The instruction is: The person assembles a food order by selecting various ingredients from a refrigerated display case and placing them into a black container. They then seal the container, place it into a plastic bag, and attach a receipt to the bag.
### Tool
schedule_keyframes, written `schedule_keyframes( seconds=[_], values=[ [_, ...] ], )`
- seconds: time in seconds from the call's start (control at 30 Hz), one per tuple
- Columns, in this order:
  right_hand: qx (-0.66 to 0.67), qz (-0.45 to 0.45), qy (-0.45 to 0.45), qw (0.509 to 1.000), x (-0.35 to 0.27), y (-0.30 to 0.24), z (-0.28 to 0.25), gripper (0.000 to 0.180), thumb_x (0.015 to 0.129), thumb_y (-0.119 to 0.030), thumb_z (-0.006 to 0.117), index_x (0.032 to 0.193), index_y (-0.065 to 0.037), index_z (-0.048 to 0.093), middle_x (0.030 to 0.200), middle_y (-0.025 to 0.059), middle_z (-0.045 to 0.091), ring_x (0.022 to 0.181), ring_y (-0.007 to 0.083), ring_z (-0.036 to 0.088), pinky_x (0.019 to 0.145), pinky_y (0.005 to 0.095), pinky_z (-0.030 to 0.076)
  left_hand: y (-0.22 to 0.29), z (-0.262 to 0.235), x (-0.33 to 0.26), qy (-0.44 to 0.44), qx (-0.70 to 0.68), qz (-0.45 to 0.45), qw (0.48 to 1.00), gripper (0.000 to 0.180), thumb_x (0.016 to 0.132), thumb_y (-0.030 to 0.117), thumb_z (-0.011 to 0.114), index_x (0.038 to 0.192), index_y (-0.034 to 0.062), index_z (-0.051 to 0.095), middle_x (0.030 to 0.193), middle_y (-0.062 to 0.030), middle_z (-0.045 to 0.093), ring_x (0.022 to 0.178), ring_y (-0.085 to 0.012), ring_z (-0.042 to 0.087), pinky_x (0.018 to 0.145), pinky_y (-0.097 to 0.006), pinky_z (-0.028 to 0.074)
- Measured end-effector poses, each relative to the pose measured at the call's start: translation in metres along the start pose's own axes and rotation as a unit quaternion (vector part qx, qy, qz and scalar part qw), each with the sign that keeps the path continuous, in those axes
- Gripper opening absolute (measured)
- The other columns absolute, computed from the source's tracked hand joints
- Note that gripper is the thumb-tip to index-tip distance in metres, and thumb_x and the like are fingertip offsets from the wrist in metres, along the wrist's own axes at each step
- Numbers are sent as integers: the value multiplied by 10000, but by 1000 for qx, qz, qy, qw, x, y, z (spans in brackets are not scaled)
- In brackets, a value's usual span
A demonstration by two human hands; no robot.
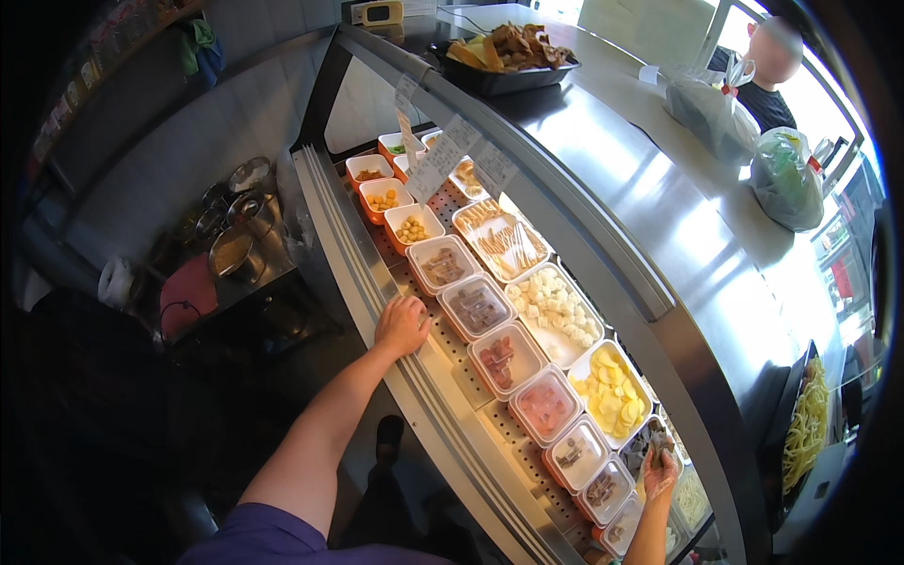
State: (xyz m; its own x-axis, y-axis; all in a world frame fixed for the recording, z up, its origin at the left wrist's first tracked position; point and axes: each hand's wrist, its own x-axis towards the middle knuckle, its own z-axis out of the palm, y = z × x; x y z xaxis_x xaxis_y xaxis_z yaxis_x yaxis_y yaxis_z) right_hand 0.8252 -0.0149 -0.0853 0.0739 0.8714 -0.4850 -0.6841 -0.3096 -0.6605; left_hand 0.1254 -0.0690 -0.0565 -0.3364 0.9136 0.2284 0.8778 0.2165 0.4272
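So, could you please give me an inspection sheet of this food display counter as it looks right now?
Surface: perforated steel shelf inside a curved glass case, steel counter top above.
Job's things: row of lidded orange tubs; white trays of pale cubes and yellow slices.
Clutter: paper tags hung on the glass; two filled plastic bags on the counter top.
Hands: left hand rests flat on the case's front rail; right hand in a clear glove picks up dark food.
Cables: nothing seen.
Surroundings: metal pots at left; a person beyond the counter.
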Motion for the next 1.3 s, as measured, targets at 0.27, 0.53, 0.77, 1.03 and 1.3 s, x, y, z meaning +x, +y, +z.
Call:
schedule_keyframes(
  seconds=[0.27, 0.53, 0.77, 1.03, 1.3],
  values=[
    [-134, 63, -64, 987, -126, 85, 213, 462, 867, -70, 646, 1317, -122, 554, 1252, 98, 625, 1030, 253, 659, 782, 356, 582, -9, 0, -4, 27, -47, 16, 998, 183, 817, 199, 660, 936, 68, 614, 1014, -84, 602, 1031, -283, 572, 956, -422, 423],
    [-186, 37, -268, 944, -251, 97, 527, 335, 821, 50, 686, 1150, -9, 655, 1120, 113, 670, 1072, 226, 652, 983, 375, 524, -13, -9, -2, 22, -140, 64, 988, 151, 790, 130, 639, 928, 68, 634, 1081, -102, 640, 1075, -303, 584, 982, -440, 419],
    [-463, -246, -391, 756, -184, 14, 782, 430, 836, -230, 779, 1192, -27, 648, 1103, 132, 658, 1047, 216, 639, 884, 344, 562, -16, -17, 1, -26, -155, 100, 982, 150, 814, 171, 618, 942, 101, 651, 1102, -69, 638, 1071, -276, 586, 964, -439, 432],
    [-777, -295, -398, 389, -88, 32, 905, 384, 779, -282, 820, 1058, -32, 734, 1144, 135, 649, 1120, 228, 588, 900, 354, 527, -23, -11, 1, -44, -153, 103, 982, 167, 829, 174, 624, 973, 94, 653, 1125, -73, 640, 1085, -273, 595, 943, -440, 452],
    [-827, -308, -311, 353, -94, 48, 923, 371, 723, -266, 856, 956, 8, 762, 870, 118, 738, 751, 203, 676, 726, 320, 545, -19, -16, 2, -30, -173, 113, 978, 181, 825, 167, 619, 984, 85, 646, 1112, -74, 636, 1071, -273, 597, 931, -433, 457]
  ],
)
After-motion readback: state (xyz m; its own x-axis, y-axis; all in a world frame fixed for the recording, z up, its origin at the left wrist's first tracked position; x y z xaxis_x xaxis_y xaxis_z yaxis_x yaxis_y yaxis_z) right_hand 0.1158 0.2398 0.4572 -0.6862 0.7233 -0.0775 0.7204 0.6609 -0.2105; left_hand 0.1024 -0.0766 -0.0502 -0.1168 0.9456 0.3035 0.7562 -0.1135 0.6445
